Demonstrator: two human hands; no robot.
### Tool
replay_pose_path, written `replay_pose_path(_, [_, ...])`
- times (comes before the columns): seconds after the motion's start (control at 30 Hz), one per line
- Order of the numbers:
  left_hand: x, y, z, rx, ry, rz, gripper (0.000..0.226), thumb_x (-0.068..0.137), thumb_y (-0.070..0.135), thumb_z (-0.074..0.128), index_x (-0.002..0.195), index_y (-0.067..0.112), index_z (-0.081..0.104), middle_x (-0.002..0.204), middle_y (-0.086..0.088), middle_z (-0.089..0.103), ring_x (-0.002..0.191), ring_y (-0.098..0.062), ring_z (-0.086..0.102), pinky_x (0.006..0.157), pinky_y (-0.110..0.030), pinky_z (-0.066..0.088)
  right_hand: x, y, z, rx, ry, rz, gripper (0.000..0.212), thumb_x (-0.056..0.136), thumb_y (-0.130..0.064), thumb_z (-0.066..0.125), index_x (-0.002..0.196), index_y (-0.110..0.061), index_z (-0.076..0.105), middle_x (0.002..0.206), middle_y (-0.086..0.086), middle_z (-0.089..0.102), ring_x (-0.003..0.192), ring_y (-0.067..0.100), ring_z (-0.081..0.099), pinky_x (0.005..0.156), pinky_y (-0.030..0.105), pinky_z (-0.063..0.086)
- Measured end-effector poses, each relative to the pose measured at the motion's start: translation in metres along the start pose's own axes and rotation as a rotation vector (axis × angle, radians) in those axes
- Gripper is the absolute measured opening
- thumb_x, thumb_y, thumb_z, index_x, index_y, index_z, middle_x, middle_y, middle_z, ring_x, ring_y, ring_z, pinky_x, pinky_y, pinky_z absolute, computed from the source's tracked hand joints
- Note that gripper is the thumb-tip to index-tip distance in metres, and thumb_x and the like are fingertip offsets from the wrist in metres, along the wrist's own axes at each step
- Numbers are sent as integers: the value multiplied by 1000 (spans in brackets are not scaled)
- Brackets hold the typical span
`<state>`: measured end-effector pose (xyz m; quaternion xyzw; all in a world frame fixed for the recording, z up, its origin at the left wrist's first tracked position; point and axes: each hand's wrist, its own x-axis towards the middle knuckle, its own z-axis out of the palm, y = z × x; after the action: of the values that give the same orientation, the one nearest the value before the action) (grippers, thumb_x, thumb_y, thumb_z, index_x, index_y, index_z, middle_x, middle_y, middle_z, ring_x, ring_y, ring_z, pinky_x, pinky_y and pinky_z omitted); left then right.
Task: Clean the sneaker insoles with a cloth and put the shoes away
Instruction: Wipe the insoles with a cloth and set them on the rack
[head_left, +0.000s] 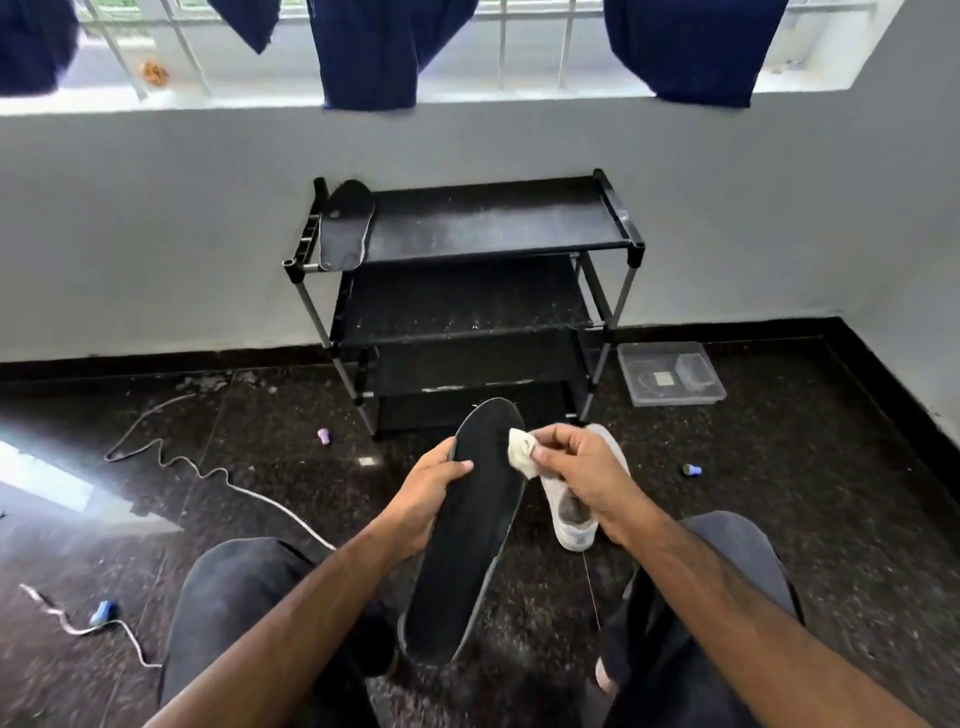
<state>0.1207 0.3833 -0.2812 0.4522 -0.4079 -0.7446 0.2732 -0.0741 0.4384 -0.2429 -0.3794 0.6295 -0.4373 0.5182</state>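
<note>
Black insole (470, 530) is gripped by left hand (428, 493), cloth (523, 451) is pinched in right hand (579, 470) w/ white sneaker (574, 519) just behind.

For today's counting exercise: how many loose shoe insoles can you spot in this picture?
2. One flat black foam insole is held in the left hand; another dark insole lies on the black metal shoe rack's top shelf. Others may be hidden inside shoes.
</note>
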Motion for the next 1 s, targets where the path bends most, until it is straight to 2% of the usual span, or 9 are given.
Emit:
replay_pose_path(0.1, [12, -15, -9, 1, 28, -3, 35, 99, -4, 44, 128, 8, 61, 119, -15, 71, 99, -20, 68, 82, -30, 58, 27, 6, -3, -359, 117, -275, 17, 96, -10, 65, 102, -23, 75, 95, -11, 71, 87, -2, 65, 75, 9, 46])
replay_pose_path(0.2, [24, -26, -14, -12, 18, 11, 34, 96, -7, 50, 127, 5, 58, 113, -16, 68, 93, -18, 68, 78, -29, 58, 54, 21, 4, -624, 16, -502, 18, 93, -10, 68, 106, -21, 76, 98, -11, 66, 94, 5, 63, 81, 14, 47])
replay_pose_path(0.27, [32, -29, -16, 22, -1, 50, 43, 90, -8, 60, 129, 9, 56, 113, -15, 67, 94, -17, 69, 78, -27, 59, 66, 35, 14, -716, -53, -568, 21, 93, -10, 70, 110, -19, 77, 98, -10, 63, 94, 7, 62, 84, 25, 52])
replay_pose_path(0.43, [44, -38, -21, 43, -69, 58, 75, 76, -5, 67, 145, 13, 45, 126, -15, 64, 113, -21, 65, 88, -28, 57, 78, 53, 20, -682, -137, -579, 20, 91, -22, 76, 111, -19, 78, 98, -10, 63, 88, 7, 64, 78, 29, 56])
replay_pose_path(0.53, [47, -46, -21, 71, -102, 2, 76, 82, -17, 58, 146, 21, 46, 128, -11, 65, 117, -22, 64, 89, -29, 54, 76, 52, 24, -612, -247, -583, 14, 90, -20, 77, 101, -14, 82, 93, -7, 68, 84, 7, 68, 75, 28, 57])
replay_pose_path(0.67, [48, -53, -20, 143, -92, -6, 76, 80, -27, 47, 143, 17, 48, 119, -5, 68, 111, -15, 65, 84, -22, 52, 78, 55, 28, -624, -355, -585, 12, 87, -13, 79, 99, -14, 81, 93, -6, 69, 88, 9, 69, 78, 33, 57])
replay_pose_path(0.83, [44, -49, -13, 176, -111, 31, 77, 73, -14, 55, 144, 11, 44, 127, -3, 62, 115, -2, 61, 89, -15, 48, 87, 57, 22, -644, -156, -607, 8, 86, -11, 80, 93, -13, 79, 92, -5, 67, 86, 7, 67, 76, 33, 57])
replay_pose_path(0.9, [41, -50, -13, 156, -139, 11, 81, 70, -7, 57, 146, 16, 43, 136, -9, 61, 124, -17, 60, 97, -27, 50, 93, 57, 13, -700, -8, -603, 5, 87, -10, 78, 91, -13, 78, 90, -3, 67, 83, 10, 66, 76, 35, 57])
replay_pose_path(1.0, [40, -54, -13, 171, -197, -11, 81, 73, -6, 59, 147, 24, 44, 143, -14, 57, 130, -44, 53, 110, -58, 42, 98, 49, -4, -670, 218, -543, 3, 89, -13, 78, 90, -11, 77, 87, -1, 67, 79, 8, 65, 73, 32, 54])
